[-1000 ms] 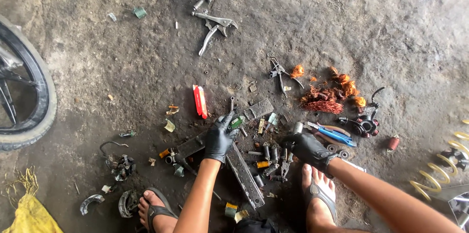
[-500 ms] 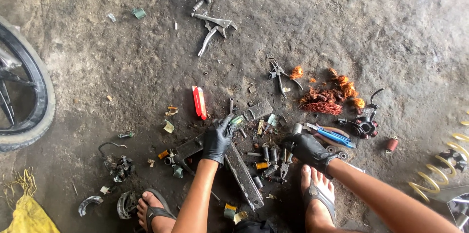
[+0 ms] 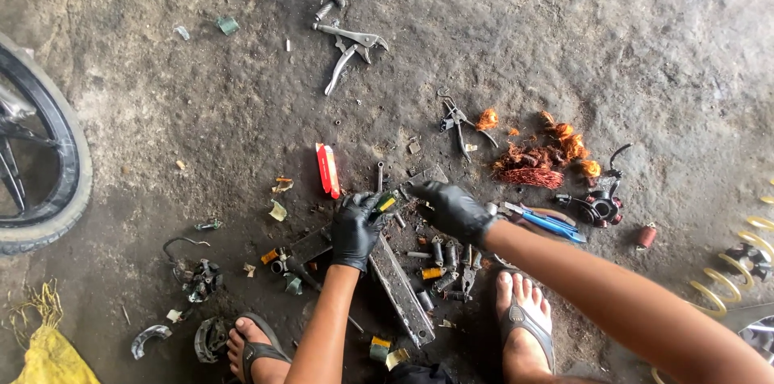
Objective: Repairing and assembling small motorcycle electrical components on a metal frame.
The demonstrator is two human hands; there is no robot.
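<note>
Two black-gloved hands work over the littered concrete floor [image 3: 613, 37]. My left hand [image 3: 355, 227] is curled tight around a small green-and-yellow part [image 3: 387, 203], just above a long metal bar [image 3: 401, 291]. My right hand [image 3: 451, 208] reaches toward it, fingers loosely bent, holding nothing I can make out.

Wheel [image 3: 36, 166] cut by left edge; yellow spring [image 3: 730, 287] cut right; item in left hand [image 3: 355, 227] grip too small to tell.

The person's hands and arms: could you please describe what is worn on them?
Both the left hand and the right hand wear snug black gloves that end at the wrist. The forearms are bare, with no sleeves, watch or bands showing.
</note>
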